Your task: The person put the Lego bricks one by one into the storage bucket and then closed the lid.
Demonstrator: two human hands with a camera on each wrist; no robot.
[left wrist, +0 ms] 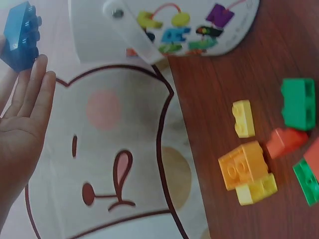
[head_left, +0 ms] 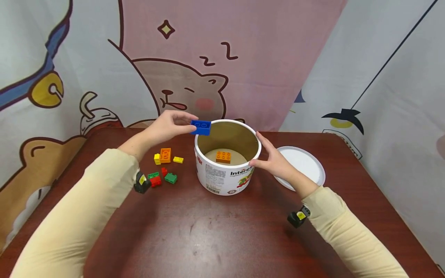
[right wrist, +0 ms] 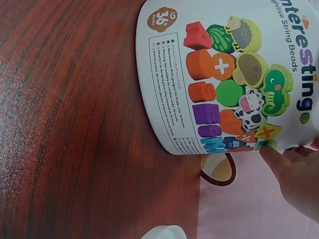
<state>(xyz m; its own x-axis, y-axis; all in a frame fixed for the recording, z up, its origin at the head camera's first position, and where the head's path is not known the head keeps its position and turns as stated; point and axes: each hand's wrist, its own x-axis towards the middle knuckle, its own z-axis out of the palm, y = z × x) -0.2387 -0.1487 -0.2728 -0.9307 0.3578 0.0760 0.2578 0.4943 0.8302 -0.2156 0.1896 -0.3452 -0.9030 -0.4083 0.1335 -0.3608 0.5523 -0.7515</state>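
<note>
Leftmost on the counter (head_left: pixel 208 235), a loose group of bricks lies below the left hand (head_left: pixel 172 124): a green-and-red pair (head_left: pixel 155 181), a small red brick (head_left: pixel 164 172), a yellow block (head_left: pixel 157 159) against an orange one (head_left: pixel 165 155), a green brick (head_left: pixel 170 178) and a thin yellow brick (head_left: pixel 178 160). That hand pinches a blue brick (head_left: pixel 201 127) between thumb and fingers, held higher than the left rim of a white bucket (head_left: pixel 226 179) and apart from it. An orange brick (head_left: pixel 223 157) rests on the bucket's floor, between both hands. The right hand (head_left: pixel 274 160) grips the bucket's right side, thumb nearer the viewer. Beyond it, a white lid (head_left: pixel 306 166) lies partly hidden by the wrist.
</note>
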